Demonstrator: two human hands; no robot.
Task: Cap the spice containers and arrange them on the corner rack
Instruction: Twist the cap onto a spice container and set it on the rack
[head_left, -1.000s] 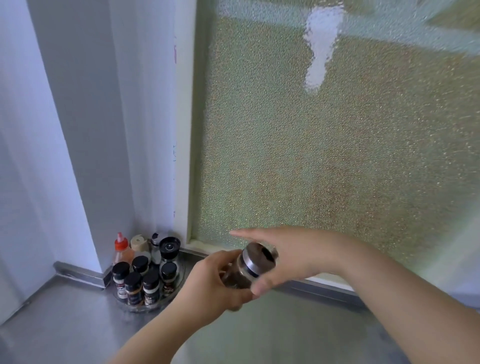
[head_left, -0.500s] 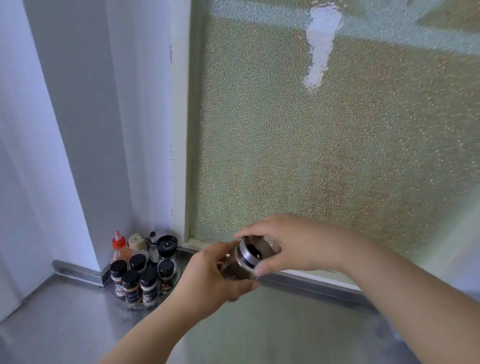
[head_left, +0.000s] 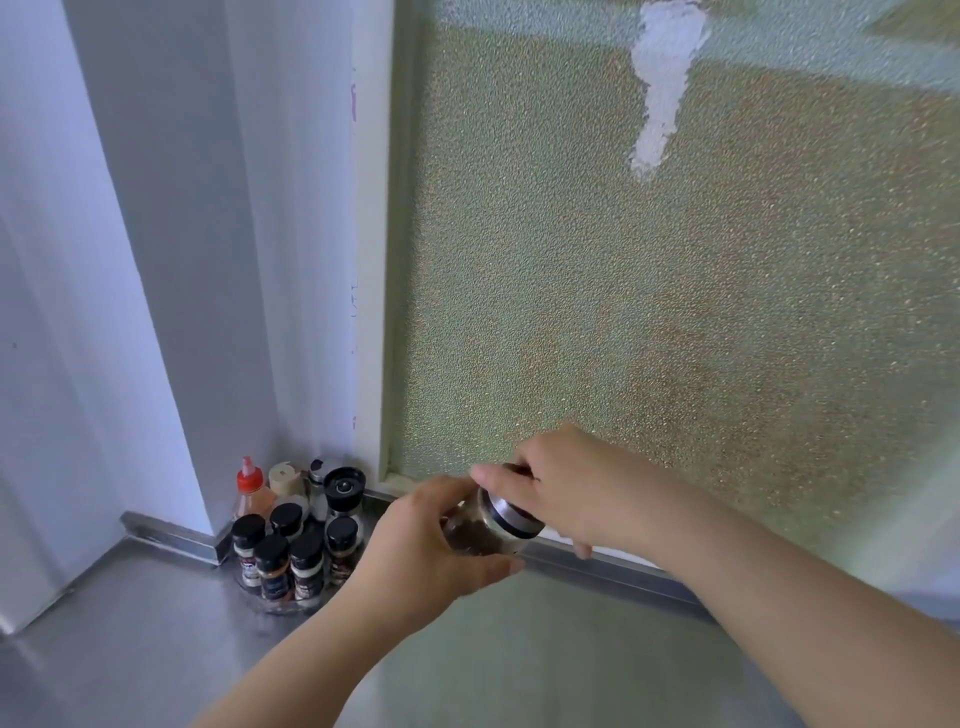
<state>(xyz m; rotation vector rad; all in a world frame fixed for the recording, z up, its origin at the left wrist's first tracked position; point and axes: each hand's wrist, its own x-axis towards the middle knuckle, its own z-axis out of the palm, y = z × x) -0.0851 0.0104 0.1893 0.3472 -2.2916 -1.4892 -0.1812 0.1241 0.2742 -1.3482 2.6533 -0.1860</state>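
Note:
I hold a glass spice jar (head_left: 475, 531) with dark contents tilted in the air above the steel counter. My left hand (head_left: 423, 553) wraps its body from below. My right hand (head_left: 561, 486) covers its silver cap (head_left: 511, 517), fingers curled over the top. In the corner at the lower left stands the round clear rack (head_left: 280, 603) with several black-capped spice jars (head_left: 306, 569), a black-topped grinder (head_left: 344, 491), a beige-capped container (head_left: 285, 480) and a red-nozzled bottle (head_left: 253, 491).
The steel counter (head_left: 130, 649) runs under my arms, with a raised metal lip along the back. A frosted green window pane (head_left: 675, 312) fills the wall behind. White walls meet in the corner at left.
My right hand has closed down over the jar's cap, hiding the dark top that showed before. Both hands with the jar have stayed near the same spot.

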